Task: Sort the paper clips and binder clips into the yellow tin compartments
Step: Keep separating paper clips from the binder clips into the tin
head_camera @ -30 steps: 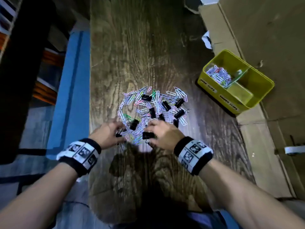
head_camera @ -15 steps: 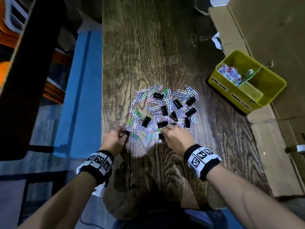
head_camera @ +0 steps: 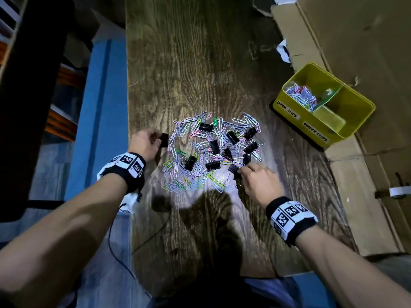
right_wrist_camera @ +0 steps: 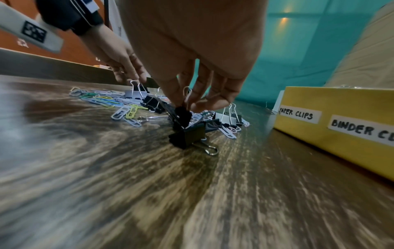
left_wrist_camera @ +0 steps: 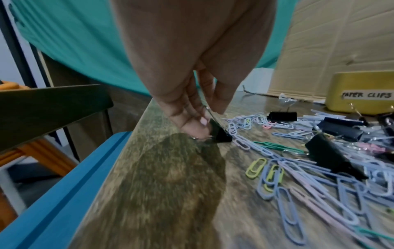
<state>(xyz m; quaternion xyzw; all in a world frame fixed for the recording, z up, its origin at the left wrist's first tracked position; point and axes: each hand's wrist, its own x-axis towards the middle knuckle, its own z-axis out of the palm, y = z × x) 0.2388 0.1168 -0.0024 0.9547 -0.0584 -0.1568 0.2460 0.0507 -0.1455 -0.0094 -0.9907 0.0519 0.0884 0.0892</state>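
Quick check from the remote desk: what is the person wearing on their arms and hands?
Bare forearms, no sleeves or gloves. Each wrist carries a black band faced with white panels printed with black square tag markers: left wristband, right wristband. A thin dark cable hangs below the left forearm.

A dark wood-grain tabletop carries everything. Along its left edge runs a blue painted ledge with a groove; beyond that stands a dark shelving frame with orange boards. Flattened brown cardboard sheets lie along the tabletop's right side, with a crumpled white paper scrap at their edge. A thin dark cable hangs off the tabletop's near left corner.
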